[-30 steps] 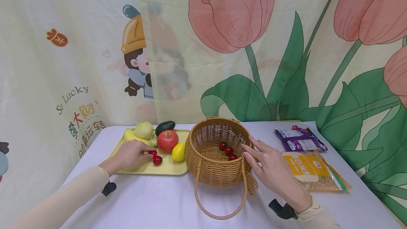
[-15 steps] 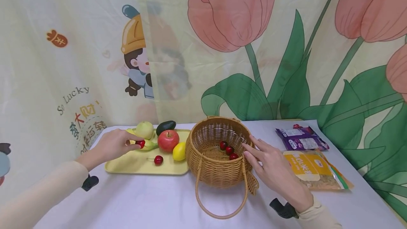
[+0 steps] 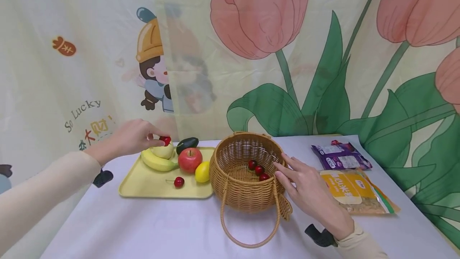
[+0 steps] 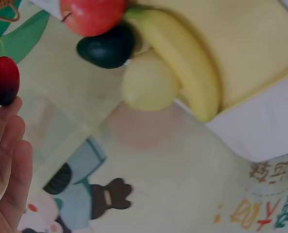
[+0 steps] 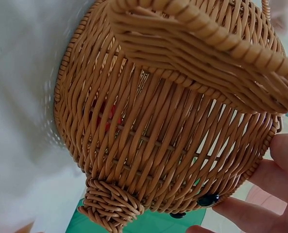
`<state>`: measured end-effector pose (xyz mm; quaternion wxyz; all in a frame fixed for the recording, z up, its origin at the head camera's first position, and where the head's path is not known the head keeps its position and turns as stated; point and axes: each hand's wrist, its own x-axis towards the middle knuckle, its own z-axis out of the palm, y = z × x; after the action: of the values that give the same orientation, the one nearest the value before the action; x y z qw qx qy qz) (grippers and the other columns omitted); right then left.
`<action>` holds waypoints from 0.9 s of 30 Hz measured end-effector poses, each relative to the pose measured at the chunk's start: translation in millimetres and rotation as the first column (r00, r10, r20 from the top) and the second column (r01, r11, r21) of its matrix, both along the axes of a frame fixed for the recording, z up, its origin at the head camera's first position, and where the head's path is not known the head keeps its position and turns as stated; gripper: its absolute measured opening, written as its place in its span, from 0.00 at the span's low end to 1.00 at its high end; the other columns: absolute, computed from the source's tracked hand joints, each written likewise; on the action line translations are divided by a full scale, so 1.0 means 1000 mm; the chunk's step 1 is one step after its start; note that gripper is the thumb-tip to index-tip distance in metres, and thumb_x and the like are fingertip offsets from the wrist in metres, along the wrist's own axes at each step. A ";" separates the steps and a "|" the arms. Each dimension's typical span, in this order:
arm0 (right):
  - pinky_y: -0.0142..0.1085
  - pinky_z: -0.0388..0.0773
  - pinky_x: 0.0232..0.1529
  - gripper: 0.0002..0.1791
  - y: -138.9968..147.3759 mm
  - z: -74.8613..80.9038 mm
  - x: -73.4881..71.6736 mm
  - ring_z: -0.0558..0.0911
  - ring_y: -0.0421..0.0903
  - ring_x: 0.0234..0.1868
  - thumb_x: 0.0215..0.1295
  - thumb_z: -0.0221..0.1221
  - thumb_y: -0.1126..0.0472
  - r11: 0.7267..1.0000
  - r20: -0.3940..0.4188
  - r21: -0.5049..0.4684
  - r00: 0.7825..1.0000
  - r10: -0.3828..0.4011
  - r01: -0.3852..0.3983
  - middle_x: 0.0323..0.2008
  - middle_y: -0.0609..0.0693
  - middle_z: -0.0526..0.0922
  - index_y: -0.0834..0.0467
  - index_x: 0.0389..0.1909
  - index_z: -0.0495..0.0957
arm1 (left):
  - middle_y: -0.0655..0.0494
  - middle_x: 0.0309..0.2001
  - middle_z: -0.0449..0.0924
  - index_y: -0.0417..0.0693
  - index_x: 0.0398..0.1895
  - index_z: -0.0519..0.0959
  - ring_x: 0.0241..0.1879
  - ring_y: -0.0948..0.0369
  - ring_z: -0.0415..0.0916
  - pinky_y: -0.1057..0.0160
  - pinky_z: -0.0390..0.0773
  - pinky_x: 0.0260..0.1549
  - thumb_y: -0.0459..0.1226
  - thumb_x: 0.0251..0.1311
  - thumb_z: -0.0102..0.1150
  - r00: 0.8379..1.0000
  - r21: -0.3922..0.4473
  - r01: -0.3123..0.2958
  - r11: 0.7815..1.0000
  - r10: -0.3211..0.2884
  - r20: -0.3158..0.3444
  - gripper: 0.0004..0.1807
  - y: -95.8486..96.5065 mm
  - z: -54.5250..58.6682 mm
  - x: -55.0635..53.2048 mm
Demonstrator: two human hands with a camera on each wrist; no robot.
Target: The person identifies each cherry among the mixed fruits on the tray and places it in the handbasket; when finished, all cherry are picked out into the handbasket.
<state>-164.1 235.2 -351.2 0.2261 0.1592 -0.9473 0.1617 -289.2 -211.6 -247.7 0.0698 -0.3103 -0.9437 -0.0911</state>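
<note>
My left hand pinches a dark red cherry between thumb and fingers, held up above the pear at the back left of the yellow tray. A green stem shows on this cherry in the left wrist view. One more cherry lies on the tray, its stem pointing left. At the wicker basket, my right hand rests its extended fingers on the right side of the rim. Inside the basket lie several cherries. Its handle hangs down toward the front.
Also on the tray are a banana, a pale round pear, a dark avocado, a red apple and a lemon. Right of the basket lie a purple packet and an orange bag.
My left hand has lifted one cherry off the tray, moving left and then up with it. The other cherry stays on the tray. My right hand has kept its place on the basket.
</note>
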 end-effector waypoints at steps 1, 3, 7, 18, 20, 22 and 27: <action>0.61 0.76 0.60 0.20 0.000 0.000 0.000 0.78 0.68 0.66 0.76 0.58 0.51 1.000 -0.002 0.000 1.000 0.001 -0.001 0.70 0.59 0.75 0.52 0.63 0.82 | 0.55 0.41 0.92 0.53 0.51 0.89 0.27 0.65 0.78 0.67 0.75 0.25 0.38 0.57 0.74 1.000 -0.006 0.015 1.000 -0.015 -0.015 0.17 0.006 0.005 -0.002; 0.61 0.76 0.60 0.19 0.001 0.000 0.000 0.78 0.68 0.66 0.76 0.58 0.51 1.000 -0.001 0.002 1.000 0.001 -0.001 0.70 0.59 0.75 0.52 0.63 0.82 | 0.57 0.39 0.92 0.55 0.50 0.90 0.28 0.65 0.78 0.66 0.76 0.26 0.39 0.57 0.75 0.998 -0.020 0.042 0.999 -0.043 -0.049 0.16 0.018 0.013 -0.007; 0.60 0.77 0.60 0.19 0.001 0.000 0.000 0.78 0.68 0.65 0.76 0.58 0.51 1.000 -0.004 0.010 1.000 0.002 -0.002 0.70 0.60 0.75 0.52 0.62 0.83 | 0.60 0.34 0.91 0.59 0.50 0.90 0.28 0.64 0.79 0.64 0.75 0.24 0.41 0.58 0.75 0.992 -0.026 0.101 0.995 -0.103 -0.072 0.16 0.050 0.026 -0.017; 0.60 0.77 0.59 0.19 0.000 -0.002 0.001 0.79 0.68 0.64 0.75 0.59 0.52 1.000 -0.020 0.006 1.000 0.006 -0.006 0.70 0.60 0.76 0.52 0.61 0.83 | 0.64 0.42 0.91 0.61 0.47 0.91 0.34 0.66 0.83 0.66 0.74 0.30 0.44 0.62 0.71 0.951 -0.163 0.309 0.937 -0.300 0.079 0.10 0.166 0.042 -0.040; 0.60 0.78 0.60 0.19 0.000 -0.002 0.001 0.79 0.67 0.65 0.76 0.58 0.52 1.000 -0.016 0.009 1.000 0.006 -0.006 0.70 0.59 0.76 0.52 0.62 0.83 | 0.61 0.45 0.91 0.59 0.48 0.90 0.42 0.64 0.85 0.65 0.78 0.33 0.43 0.63 0.71 0.941 -0.177 0.330 0.927 -0.311 0.131 0.12 0.184 0.042 -0.041; 0.59 0.78 0.60 0.19 -0.001 -0.002 0.001 0.79 0.67 0.65 0.76 0.58 0.51 1.000 -0.013 0.015 1.000 0.005 -0.005 0.70 0.59 0.75 0.52 0.62 0.83 | 0.59 0.47 0.91 0.57 0.50 0.90 0.48 0.63 0.86 0.65 0.81 0.39 0.43 0.63 0.70 0.933 -0.176 0.346 0.922 -0.317 0.171 0.13 0.200 0.040 -0.043; 0.59 0.78 0.59 0.19 0.000 -0.002 0.000 0.79 0.67 0.64 0.76 0.59 0.51 1.000 -0.031 0.028 1.000 0.005 -0.004 0.70 0.59 0.76 0.52 0.61 0.83 | 0.60 0.48 0.91 0.56 0.52 0.89 0.51 0.63 0.85 0.64 0.83 0.48 0.43 0.64 0.70 0.920 -0.172 0.373 0.912 -0.338 0.199 0.14 0.230 0.029 -0.047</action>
<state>-163.8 235.0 -353.0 0.2381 0.1671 -0.9454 0.1467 -335.9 18.7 -218.8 -0.0588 -0.4742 -0.8779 -0.0293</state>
